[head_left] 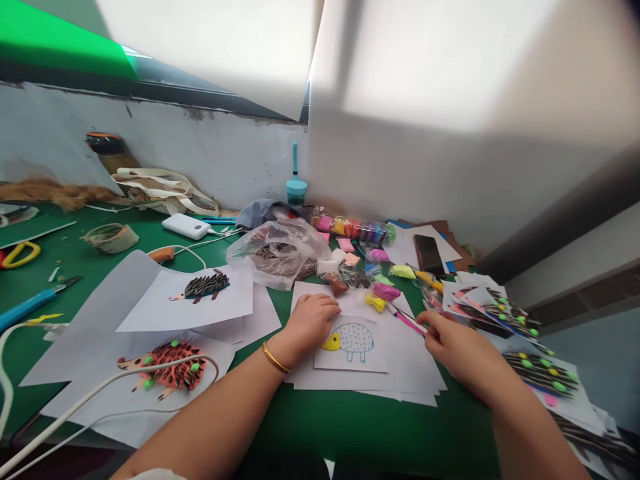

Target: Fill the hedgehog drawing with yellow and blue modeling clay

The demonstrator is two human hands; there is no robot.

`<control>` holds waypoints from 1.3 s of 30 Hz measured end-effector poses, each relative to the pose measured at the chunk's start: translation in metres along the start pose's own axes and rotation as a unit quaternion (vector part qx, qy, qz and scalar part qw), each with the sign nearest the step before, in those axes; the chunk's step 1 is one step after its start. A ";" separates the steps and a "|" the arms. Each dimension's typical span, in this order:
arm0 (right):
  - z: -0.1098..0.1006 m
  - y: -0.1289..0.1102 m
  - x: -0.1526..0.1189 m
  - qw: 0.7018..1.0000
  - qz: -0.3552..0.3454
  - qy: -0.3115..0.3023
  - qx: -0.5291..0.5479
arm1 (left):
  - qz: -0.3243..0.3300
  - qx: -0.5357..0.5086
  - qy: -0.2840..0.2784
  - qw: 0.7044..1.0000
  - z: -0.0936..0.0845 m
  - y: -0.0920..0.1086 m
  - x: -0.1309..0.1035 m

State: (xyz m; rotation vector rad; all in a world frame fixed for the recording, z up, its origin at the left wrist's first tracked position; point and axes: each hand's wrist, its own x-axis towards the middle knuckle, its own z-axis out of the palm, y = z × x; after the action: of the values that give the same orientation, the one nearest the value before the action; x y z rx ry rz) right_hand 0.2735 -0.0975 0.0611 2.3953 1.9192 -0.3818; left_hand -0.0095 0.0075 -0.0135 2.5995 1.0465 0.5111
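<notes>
A small white sheet with a drawn sheep (356,338) lies on larger white paper (420,367). The sheep has a blue outline and a yellow face, flat or of clay, I cannot tell. My left hand (313,321) rests palm down at the sheet's left edge, fingers lying over its upper corner, beside the yellow face. To the right, my right hand (447,340) pinches the near end of a slim pink-and-silver tool (410,323), its kind unclear. Near the tool's far end are a yellow clay packet (375,302) and a magenta clay packet (386,291).
Behind the paper sit a plastic bag of striped seeds (280,252) and several wrapped clay packs (355,229). Hedgehog pictures (173,367) lie left, with a white cable (100,387) across them; more pictures (543,373) are stacked right. A blue craft knife (35,303) lies far left.
</notes>
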 end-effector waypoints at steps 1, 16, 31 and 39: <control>-0.002 -0.003 -0.001 0.998 -0.030 0.013 0.045 | -0.001 0.003 -0.002 1.000 0.000 0.001 0.000; 0.024 -0.080 0.073 0.938 -0.218 0.083 0.256 | -0.087 0.038 0.032 0.995 -0.001 0.001 -0.001; 0.063 -0.094 0.079 0.924 -0.230 0.098 0.289 | -0.091 0.041 0.028 0.995 0.000 0.003 0.000; 0.063 -0.092 0.079 0.915 -0.241 0.122 0.299 | -0.097 0.025 0.029 0.995 -0.002 0.003 0.001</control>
State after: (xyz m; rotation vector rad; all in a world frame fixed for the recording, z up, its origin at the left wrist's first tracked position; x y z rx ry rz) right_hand 0.1907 -0.0127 -0.0068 2.3164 2.8686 -0.8361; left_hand -0.0080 0.0064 -0.0099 2.5045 1.3298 0.5207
